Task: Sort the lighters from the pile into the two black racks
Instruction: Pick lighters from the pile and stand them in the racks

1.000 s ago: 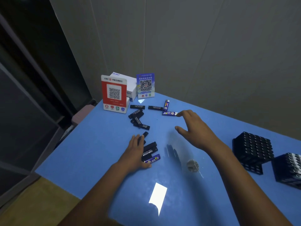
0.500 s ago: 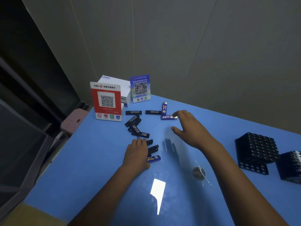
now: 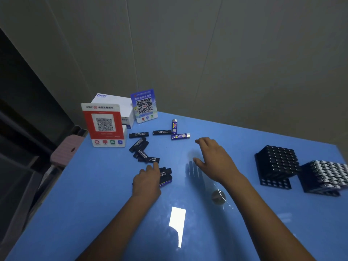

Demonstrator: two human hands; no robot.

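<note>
Black lighters lie scattered in a pile [image 3: 142,149] at the back left of the blue table [image 3: 94,194], with two more black ones [image 3: 161,132] behind it. Two blue lighters [image 3: 180,136] lie beside those. My left hand [image 3: 146,180] lies over a small bunch of black lighters [image 3: 165,173] and a blue one, fingers curled round them. My right hand [image 3: 212,157] hovers open with fingers spread, just short of the nearer blue lighter. Two black racks stand at the right: the nearer-centre rack [image 3: 276,164] shows dark tops, the right rack [image 3: 327,178] shows silver lighter tops.
A red QR stand [image 3: 103,125], a white box [image 3: 114,102] and a blue QR stand [image 3: 144,105] sit at the table's back left corner. A small round clear object [image 3: 218,196] lies under my right forearm. A pink stool [image 3: 66,149] stands off the left edge.
My left hand has gone from lying flat to curling over the bunch of lighters. My right hand has drawn back a little from the blue lighter. The view has shifted.
</note>
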